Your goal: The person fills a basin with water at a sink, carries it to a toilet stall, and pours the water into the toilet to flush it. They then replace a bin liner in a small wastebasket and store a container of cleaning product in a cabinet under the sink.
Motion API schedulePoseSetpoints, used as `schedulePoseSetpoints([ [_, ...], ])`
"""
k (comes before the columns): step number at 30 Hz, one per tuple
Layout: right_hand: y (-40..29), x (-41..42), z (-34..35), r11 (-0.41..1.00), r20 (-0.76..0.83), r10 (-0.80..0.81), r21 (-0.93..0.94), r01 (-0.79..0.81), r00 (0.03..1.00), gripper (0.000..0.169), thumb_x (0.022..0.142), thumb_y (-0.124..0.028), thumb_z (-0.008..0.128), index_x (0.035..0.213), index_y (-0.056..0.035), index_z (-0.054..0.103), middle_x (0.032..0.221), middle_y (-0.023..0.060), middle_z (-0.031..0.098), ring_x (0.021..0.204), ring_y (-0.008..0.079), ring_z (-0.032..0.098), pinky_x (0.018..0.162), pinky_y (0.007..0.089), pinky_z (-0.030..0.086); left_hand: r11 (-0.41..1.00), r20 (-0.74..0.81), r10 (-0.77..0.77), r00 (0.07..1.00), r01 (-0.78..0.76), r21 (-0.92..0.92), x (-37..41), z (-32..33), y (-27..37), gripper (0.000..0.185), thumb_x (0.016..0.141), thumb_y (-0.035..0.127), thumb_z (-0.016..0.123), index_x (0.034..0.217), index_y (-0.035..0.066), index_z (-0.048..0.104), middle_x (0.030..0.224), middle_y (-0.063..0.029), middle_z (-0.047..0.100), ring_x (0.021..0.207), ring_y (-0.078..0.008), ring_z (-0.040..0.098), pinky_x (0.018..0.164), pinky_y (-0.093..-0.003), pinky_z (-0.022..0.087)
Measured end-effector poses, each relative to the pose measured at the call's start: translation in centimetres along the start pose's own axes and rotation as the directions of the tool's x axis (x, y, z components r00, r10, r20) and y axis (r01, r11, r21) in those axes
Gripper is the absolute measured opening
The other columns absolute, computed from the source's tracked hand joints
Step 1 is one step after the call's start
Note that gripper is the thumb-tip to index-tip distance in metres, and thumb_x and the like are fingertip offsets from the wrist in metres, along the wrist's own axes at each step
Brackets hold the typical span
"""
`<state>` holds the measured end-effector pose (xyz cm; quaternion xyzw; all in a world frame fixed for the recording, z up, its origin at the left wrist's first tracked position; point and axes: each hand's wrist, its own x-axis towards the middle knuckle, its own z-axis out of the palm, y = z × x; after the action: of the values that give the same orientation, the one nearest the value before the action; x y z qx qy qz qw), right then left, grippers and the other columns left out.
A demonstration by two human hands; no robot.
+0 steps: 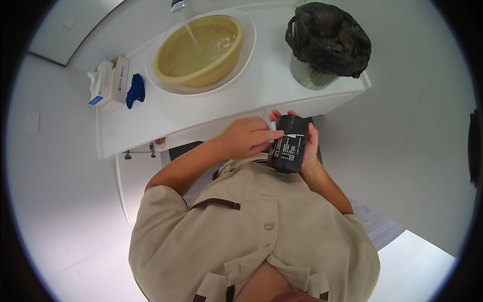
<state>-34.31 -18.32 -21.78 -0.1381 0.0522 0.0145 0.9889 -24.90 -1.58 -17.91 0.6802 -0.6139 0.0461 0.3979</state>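
My right hand (311, 146) holds a black cylindrical canister (288, 160) in front of my waist, its palm and fingers wrapped around the far side. Printed writing covers the side facing me, and a ragged white torn edge (292, 135) crosses the label. From the left, my left hand (247, 137) reaches over with its index fingertip touching the canister at that edge. A small white piece (272, 130) shows at the left fingers, pinched against the canister's side; whether it is peeled label cannot be made out.
Ahead is a white vanity counter (264, 85) with a white sink (247, 49). Inside it, a yellow basin (226, 70) holds water under a running faucet (177, 5). A bin with a black liner (328, 37) stands right; tissue boxes (119, 83) and a blue cloth (136, 90) lie left.
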Motion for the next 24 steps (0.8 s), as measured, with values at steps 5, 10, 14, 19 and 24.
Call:
schedulePoseSetpoints([
  [5,-1.0,-0.2,-3.3,0.951,0.045,0.164,-0.272,-0.146,0.985,0.073,0.079,-0.055,0.06,0.131,-0.0097,0.036,0.118,0.0119,0.053,0.107,0.0242,0.055,0.089,0.0412,0.048,1.0,0.049,0.016,0.999,-0.017,0.026,-0.1,0.2,0.0,0.022,0.067,0.003,0.068,0.087,0.008,0.06,0.085,-0.0064,0.058,0.077,-0.0241,0.06,0.062,-0.0322,0.049],
  [10,-2.5,-0.5,-3.5,0.933,-0.086,0.164,-0.311,-0.183,0.983,0.07,0.081,-0.05,0.058,0.131,-0.0058,0.038,0.12,0.0132,0.053,0.105,0.0254,0.056,0.089,0.0389,0.048,1.0,-0.106,0.014,0.994,-0.013,0.009,-0.9,1.6,-0.2,0.02,0.068,-0.003,0.066,0.079,0.007,0.053,0.088,-0.0079,0.059,0.085,-0.0273,0.062,0.07,-0.0326,0.052],
  [14,-2.4,-0.3,-4.0,0.967,-0.071,0.202,-0.142,-0.211,0.977,0.071,0.083,-0.049,0.054,0.135,-0.0061,0.034,0.127,0.0149,0.049,0.109,0.0269,0.054,0.091,0.0407,0.047,0.999,-0.099,0.021,0.995,-0.025,-0.039,-1.1,2.0,-0.2,0.023,0.066,-0.004,0.065,0.08,0.006,0.051,0.09,-0.0096,0.061,0.084,-0.0287,0.061,0.07,-0.0346,0.052],
  [19,-2.1,-0.3,-5.0,0.964,0.086,0.24,-0.135,-0.227,0.967,0.08,0.078,-0.046,0.063,0.14,-0.013,0.025,0.132,0.0176,0.044,0.112,0.0289,0.052,0.092,0.0393,0.046,0.999,0.024,0.023,0.999,-0.024,0.035,-1.1,0.9,0.1,0.02,0.069,-0.004,0.062,0.082,0.006,0.051,0.09,-0.0092,0.062,0.08,-0.029,0.059,0.069,-0.0368,0.049],
  [24,-2.0,0.3,-4.2,0.966,0.11,0.253,-0.085,-0.244,0.961,0.079,0.075,-0.041,0.065,0.139,-0.0147,0.027,0.132,0.0277,0.04,0.113,0.0321,0.052,0.092,0.04,0.046,0.978,0.222,-0.17,0.96,0.192,-0.085,-3.0,0.5,1.3,0.016,0.073,-0.003,0.059,0.085,0.007,0.055,0.089,-0.0079,0.062,0.077,-0.0278,0.058,0.066,-0.0363,0.048],
])
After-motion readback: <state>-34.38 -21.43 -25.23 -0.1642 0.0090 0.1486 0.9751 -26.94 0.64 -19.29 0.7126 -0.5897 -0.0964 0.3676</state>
